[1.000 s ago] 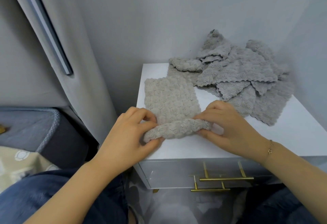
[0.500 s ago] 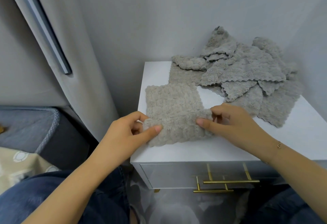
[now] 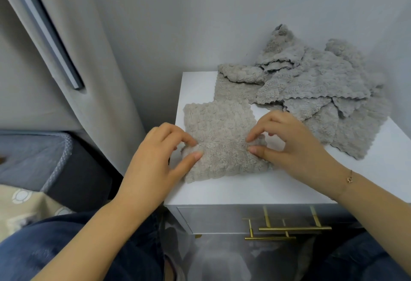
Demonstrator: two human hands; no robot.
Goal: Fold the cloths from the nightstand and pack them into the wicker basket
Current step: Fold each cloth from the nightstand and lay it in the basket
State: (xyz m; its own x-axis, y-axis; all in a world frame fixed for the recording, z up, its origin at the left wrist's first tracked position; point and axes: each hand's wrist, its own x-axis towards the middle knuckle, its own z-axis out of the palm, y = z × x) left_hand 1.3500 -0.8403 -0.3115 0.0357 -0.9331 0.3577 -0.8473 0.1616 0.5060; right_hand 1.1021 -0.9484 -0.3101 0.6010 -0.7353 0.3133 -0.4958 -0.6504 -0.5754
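Observation:
A beige fluffy cloth (image 3: 220, 134) lies flat on the front left of the white nightstand (image 3: 244, 189). My left hand (image 3: 158, 160) pinches its left edge between thumb and forefinger. At the cloth's right edge, my right hand (image 3: 287, 145) pinches it the same way. Behind them a heap of several grey cloths (image 3: 315, 87) fills the back right of the nightstand top. No wicker basket is in view.
A grey curtain (image 3: 89, 58) hangs to the left of the nightstand, against the wall. A bed with a grey mattress edge (image 3: 51, 163) sits at the left. The nightstand drawer has gold handles (image 3: 289, 229). My knees in blue jeans fill the bottom.
The near edge of the beige cloth, rolled up a second ago, now lies spread toward the front edge. Both hands moved to pinch the cloth's side edges.

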